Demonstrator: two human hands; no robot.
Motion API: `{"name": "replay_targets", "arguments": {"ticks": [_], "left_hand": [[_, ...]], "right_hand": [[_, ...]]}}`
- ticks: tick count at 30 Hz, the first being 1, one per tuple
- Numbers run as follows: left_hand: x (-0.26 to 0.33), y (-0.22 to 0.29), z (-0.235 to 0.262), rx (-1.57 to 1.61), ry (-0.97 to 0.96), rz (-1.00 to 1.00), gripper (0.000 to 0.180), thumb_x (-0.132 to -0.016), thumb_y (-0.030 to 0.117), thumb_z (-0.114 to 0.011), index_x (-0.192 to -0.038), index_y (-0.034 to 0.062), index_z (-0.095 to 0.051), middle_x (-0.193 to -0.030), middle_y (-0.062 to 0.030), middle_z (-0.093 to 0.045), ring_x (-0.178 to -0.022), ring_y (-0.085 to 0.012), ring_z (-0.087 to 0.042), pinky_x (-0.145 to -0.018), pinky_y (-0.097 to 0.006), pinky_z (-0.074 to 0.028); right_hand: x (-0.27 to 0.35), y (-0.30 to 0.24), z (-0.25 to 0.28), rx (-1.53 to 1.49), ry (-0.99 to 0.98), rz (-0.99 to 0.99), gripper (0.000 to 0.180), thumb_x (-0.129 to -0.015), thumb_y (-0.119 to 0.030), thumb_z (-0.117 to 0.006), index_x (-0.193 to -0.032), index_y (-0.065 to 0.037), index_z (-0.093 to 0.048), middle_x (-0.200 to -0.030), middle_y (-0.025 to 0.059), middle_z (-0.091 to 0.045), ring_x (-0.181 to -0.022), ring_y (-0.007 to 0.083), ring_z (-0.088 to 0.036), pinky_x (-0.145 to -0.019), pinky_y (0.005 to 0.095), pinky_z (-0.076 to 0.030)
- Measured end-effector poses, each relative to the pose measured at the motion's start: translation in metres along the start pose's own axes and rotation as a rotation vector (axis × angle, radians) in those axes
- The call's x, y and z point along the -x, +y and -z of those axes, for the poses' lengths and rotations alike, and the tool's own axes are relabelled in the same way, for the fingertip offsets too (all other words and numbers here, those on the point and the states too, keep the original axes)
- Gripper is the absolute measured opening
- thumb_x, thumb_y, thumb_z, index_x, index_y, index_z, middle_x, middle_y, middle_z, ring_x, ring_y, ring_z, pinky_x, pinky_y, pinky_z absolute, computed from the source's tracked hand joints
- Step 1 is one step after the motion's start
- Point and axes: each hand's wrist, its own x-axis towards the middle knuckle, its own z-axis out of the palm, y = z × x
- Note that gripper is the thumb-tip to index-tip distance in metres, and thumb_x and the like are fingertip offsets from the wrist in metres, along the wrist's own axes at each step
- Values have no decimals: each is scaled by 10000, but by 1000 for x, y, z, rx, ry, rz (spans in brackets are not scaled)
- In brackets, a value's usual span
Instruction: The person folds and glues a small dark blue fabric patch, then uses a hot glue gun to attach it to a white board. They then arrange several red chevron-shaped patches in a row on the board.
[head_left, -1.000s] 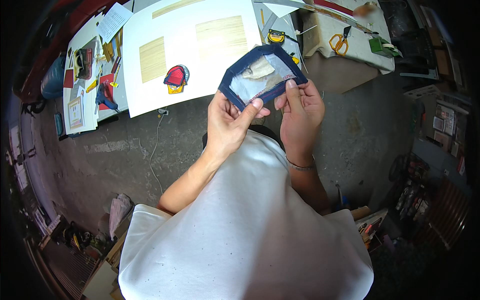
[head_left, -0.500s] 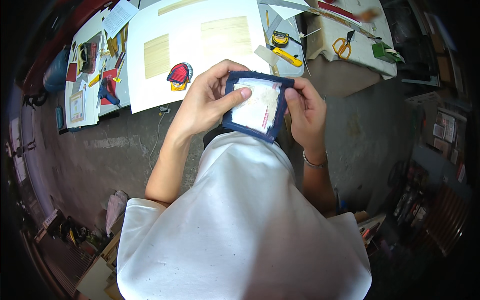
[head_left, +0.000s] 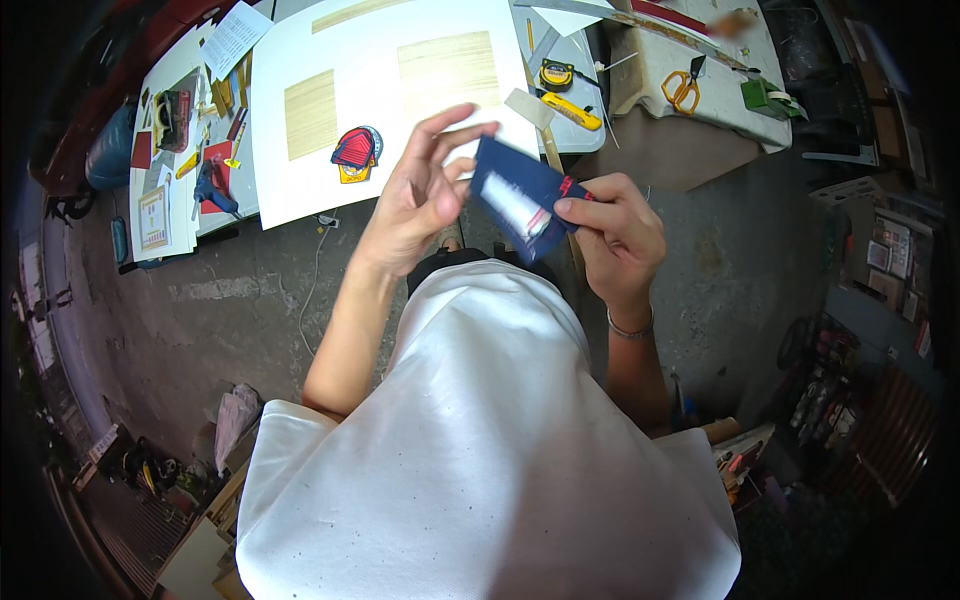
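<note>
A small dark blue flat piece (head_left: 522, 202) with a pale inner patch and a red spot is held edge-on above my white shirt. My right hand (head_left: 615, 237) pinches its right end between thumb and fingers. My left hand (head_left: 420, 195) is beside its left end with the fingers spread, fingertips just at the piece's top corner; whether they touch it I cannot tell. Both hands hover in front of the white board (head_left: 290, 170) on the table.
On the white board lie two tan wood panels (head_left: 448, 70) and a red and blue emblem (head_left: 355, 152). A yellow tape measure (head_left: 555, 75), a yellow knife (head_left: 574, 111), orange scissors (head_left: 683, 90) and a blue glue gun (head_left: 210, 185) lie around. Concrete floor below.
The blue piece was held flat in both hands. It has turned edge-on in my right hand, and my left hand has let go and spread its fingers.
</note>
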Motion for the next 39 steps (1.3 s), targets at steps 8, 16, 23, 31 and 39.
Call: {"name": "replay_targets", "arguments": {"ticks": [8, 16, 23, 31, 39], "left_hand": [[11, -7, -37, 84, 271, 157, 316, -984, 180, -739, -1165, 30, -529, -1116, -112, -677, -993, -169, -703, -831, -314, -613], [3, -11, -26, 154, 301, 287, 363, -976, 25, -700, -1255, 11, -468, -1071, -178, -750, -873, -157, -735, -756, -291, -627], [3, -22, -29, 174, 374, 168, 295, -1001, 2, -640, -1250, 33, -486, -1110, -100, -703, -927, -132, -722, -728, -251, -602], [2, -23, -32, -52, 280, 100, 346, -989, 32, -674, -1298, 57, -521, -1175, -55, -657, -873, -49, -650, -688, -221, -568], [1, -15, -14, -119, 264, 203, 322, -979, 81, -718, -1263, 8, -587, -1060, -59, -667, -878, -77, -681, -758, -233, -589]], "right_hand": [[-3, -13, -15, 589, -212, 491, 80, -802, -105, -769, -821, -90, -693, -1062, 34, -690, -851, 194, -598, -699, 316, -533], [12, -7, -26, 503, -284, 432, 86, -840, -73, -745, -909, -64, -694, -1087, 58, -690, -907, 220, -610, -803, 365, -511], [12, -8, -34, 340, 105, -197, 398, -931, -149, -741, -1273, 19, -626, -1204, 200, -636, -1100, 344, -613, -939, 443, -495], [10, -10, -40, 163, 62, -437, 488, -902, -147, -791, -1330, 17, -626, -1241, 168, -629, -1104, 286, -650, -930, 374, -531], [15, -4, -29, 201, -3, -380, 409, -917, -92, -773, -1281, 33, -634, -1156, 145, -671, -1054, 223, -671, -906, 330, -541]]}}
